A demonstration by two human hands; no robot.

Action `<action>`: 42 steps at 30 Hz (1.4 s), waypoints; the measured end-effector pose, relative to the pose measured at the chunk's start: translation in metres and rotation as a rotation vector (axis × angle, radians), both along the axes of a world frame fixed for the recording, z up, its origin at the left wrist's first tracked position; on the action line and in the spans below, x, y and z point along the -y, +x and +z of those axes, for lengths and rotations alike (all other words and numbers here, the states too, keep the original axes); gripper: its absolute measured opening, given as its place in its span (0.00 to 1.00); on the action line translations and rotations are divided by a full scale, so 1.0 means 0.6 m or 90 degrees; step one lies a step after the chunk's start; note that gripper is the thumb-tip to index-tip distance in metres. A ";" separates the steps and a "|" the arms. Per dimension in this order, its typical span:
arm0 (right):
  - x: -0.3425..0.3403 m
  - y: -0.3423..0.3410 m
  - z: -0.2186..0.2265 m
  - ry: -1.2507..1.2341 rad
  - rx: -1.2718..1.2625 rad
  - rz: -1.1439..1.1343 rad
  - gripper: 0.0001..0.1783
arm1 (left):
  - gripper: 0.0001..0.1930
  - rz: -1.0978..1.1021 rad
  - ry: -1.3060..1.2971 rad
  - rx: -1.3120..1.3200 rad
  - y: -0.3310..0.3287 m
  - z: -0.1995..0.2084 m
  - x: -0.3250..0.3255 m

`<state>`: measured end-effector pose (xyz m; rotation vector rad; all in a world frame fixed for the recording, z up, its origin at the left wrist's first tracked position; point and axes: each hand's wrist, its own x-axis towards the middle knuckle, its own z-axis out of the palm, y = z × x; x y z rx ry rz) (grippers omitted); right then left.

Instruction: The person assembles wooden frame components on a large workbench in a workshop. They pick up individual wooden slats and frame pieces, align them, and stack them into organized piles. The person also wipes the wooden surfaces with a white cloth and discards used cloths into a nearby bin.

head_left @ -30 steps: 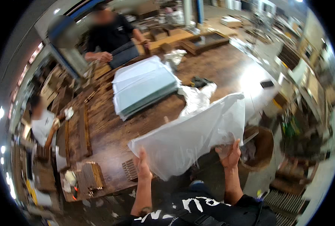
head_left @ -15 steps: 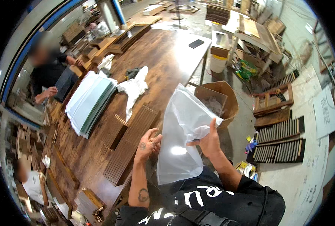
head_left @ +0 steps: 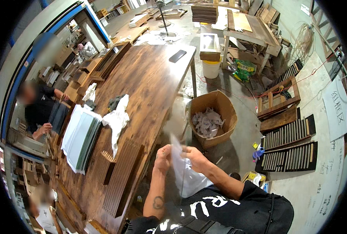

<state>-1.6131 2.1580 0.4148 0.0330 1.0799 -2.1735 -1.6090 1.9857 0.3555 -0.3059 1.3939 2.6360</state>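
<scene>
Bag (head_left: 187, 171) now bunched small between both hands, no longer spread wide. Left hand (head_left: 162, 155) and right hand (head_left: 194, 158) pinch its top, off worktop (head_left: 150, 78) edge, near box (head_left: 212, 117); folding seems underway.

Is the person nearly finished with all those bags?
Hard to say, but probably not. Done: crumpled plastic already fills part of the cardboard box. In hand: both the left hand and the right hand grip one clear plastic bag in front of the chest. Left: a tall stack of sheets and a loose white bag lie on the table.
</scene>
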 end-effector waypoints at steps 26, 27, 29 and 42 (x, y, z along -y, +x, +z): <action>-0.426 -0.169 -0.368 0.590 -0.074 -0.049 0.24 | 0.20 0.348 0.093 -0.157 -0.194 -0.030 0.016; -0.416 -0.166 -0.331 0.629 -0.221 -0.025 0.28 | 0.21 0.362 0.097 -0.161 -0.189 -0.026 0.019; -0.424 -0.163 -0.322 0.650 -0.203 0.005 0.32 | 0.21 0.387 0.107 -0.168 -0.181 -0.023 0.022; -0.450 -0.414 -0.436 0.305 0.144 -0.186 0.18 | 0.22 0.437 0.128 -0.249 -0.126 -0.045 0.059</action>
